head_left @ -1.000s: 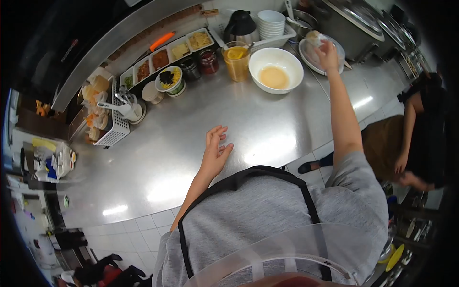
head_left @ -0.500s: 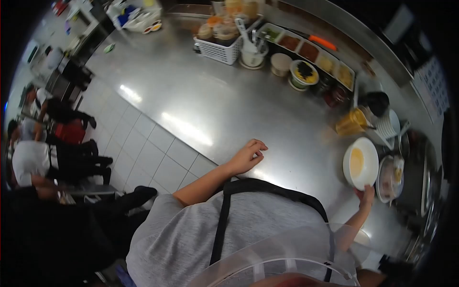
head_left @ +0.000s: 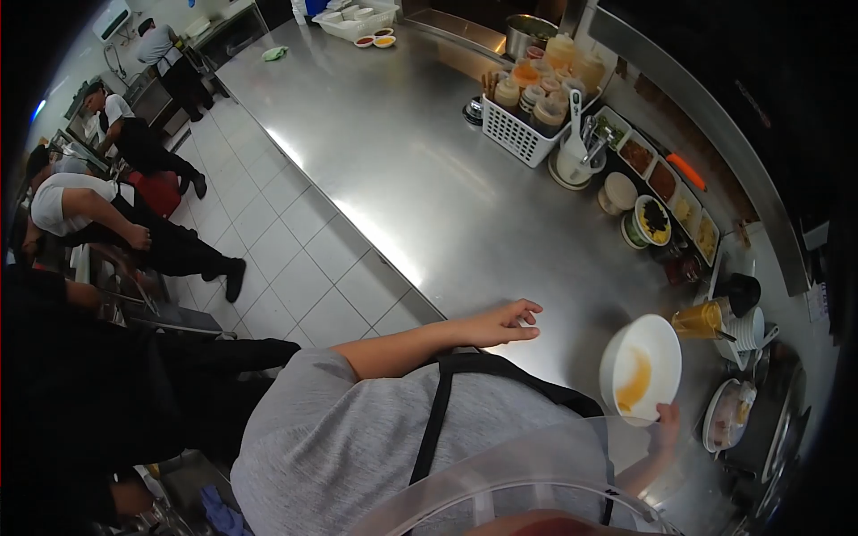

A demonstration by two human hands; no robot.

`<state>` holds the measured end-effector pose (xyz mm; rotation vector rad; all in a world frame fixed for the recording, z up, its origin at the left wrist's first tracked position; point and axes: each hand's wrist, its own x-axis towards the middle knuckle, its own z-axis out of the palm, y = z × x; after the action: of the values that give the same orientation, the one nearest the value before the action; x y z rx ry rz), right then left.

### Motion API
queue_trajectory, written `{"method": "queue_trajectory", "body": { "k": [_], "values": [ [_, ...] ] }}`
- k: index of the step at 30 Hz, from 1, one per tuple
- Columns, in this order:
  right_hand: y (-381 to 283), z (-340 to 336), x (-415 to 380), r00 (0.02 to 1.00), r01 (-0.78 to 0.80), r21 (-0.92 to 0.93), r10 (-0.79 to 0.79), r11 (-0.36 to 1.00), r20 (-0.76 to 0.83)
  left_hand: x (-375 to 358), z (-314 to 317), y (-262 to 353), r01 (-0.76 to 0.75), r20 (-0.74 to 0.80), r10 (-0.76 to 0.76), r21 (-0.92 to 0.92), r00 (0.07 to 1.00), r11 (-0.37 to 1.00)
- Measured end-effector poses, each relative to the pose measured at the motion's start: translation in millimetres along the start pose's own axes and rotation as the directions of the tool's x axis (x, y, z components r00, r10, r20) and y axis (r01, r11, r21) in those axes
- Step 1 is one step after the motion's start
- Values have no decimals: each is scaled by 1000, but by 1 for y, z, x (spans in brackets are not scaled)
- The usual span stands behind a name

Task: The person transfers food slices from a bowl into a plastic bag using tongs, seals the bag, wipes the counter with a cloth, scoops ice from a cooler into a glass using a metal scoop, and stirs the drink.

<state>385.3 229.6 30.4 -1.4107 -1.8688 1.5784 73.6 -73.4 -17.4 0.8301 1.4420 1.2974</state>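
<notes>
Bowl (head_left: 661, 355) tilts in the right hand (head_left: 667, 427), which grasps its rim with fingers partly hidden, wrist veiled by the visor (head_left: 536, 457), while the left hand (head_left: 503, 327) hangs, fingers loosely parted.

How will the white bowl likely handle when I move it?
The white bowl looks rigid, so it probably won't flex. Its yellow-orange liquid lies toward one side, so tilting may spill it. With the right hand only at the rim, it could tip.
</notes>
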Motion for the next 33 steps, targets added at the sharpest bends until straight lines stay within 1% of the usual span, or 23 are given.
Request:
{"method": "queue_trajectory", "body": {
  "k": [1, 2, 4, 5, 6, 8, 9, 10, 11, 13, 14, 15, 17, 18, 20, 22, 24, 25, 26, 28, 29, 31, 33],
  "values": [
    [-4, 18, 6, 997, -21, 3, 21, 1000, 76, -2, -7, 7, 68, 76, -65, -35, 995, 997],
    [-11, 38, 16, 987, -38, 5, 37, 999, 156, -7, -10, 15, 65, 68, -63, -30, 996, 997],
    [-39, 91, 22, 959, -23, 26, 15, 999, 282, -15, -11, 28, 103, -12, -108, -219, 994, 970],
    [-51, 113, 28, 937, 3, 6, -5, 1000, 350, -16, -16, 29, 113, 7, -115, -259, 993, 959],
    [-64, 133, 34, 906, 31, -24, -18, 999, 423, -17, -20, 31, 95, -23, -106, -280, 994, 955],
    [-94, 180, 39, 827, 153, -20, -117, 988, 550, -26, -27, 35, 60, -67, -101, -455, 993, 888],
    [-103, 199, 48, 805, 157, -21, -115, 987, 583, -30, -30, 34, 13, -174, -103, -455, 979, 891],
    [-112, 222, 54, 730, 179, -45, -102, 983, 676, -39, -37, 33, 9, -210, -115, -451, 971, 892],
    [-120, 242, 59, 652, 203, -67, -84, 977, 754, -49, -44, 33, -40, -287, -137, -534, 948, 845],
    [-139, 283, 56, 600, 252, -78, -92, 965, 795, -64, -61, 26, -140, -410, -210, -674, 887, 725],
    [-149, 303, 57, 564, 297, -91, -98, 950, 820, -72, -72, 17, -217, -466, -189, -684, 864, 696],
    [-157, 322, 62, 550, 304, -94, -94, 948, 830, -82, -85, 10, -249, -489, -180, -687, 853, 683],
    [-166, 366, 69, 438, 130, -33, -28, 991, 899, -106, -108, -1, -283, -522, -183, -687, 833, 669],
    [-168, 391, 70, 425, 127, -34, -24, 991, 905, -117, -120, -5, -332, -573, -161, -656, 803, 678],
    [-173, 447, 67, 440, 150, 76, -135, 986, 888, -141, -147, -10, -381, -629, -135, -613, 766, 692],
    [-178, 502, 60, 426, 178, 55, -128, 982, 896, -168, -177, -14, -415, -691, -155, -581, 706, 700],
    [-174, 570, 54, 324, 261, 123, -207, 957, 923, -197, -209, -24, -432, -713, -162, -571, 682, 698],
    [-153, 616, 54, 399, 198, 228, -291, 953, 869, -211, -225, -27, -455, -750, -146, -531, 645, 715],
    [-157, 647, 40, 478, 215, 231, -308, 949, 822, -227, -243, -29, -479, -785, -131, -491, 605, 728],
    [-170, 700, 17, 464, 372, 328, -480, 869, 744, -261, -272, -29, -492, -807, -144, -479, 573, 727],
    [-176, 724, 12, 446, 376, 326, -478, 868, 757, -277, -285, -32, -497, -822, -150, -466, 549, 732],
    [-191, 773, 9, 404, 571, 319, -597, 757, 693, -310, -313, -31, -498, -852, -166, -437, 497, 749],
    [-212, 808, 14, 473, 595, 289, -618, 750, 628, -337, -339, -38, -520, -869, -199, -439, 454, 733]
  ]
}}
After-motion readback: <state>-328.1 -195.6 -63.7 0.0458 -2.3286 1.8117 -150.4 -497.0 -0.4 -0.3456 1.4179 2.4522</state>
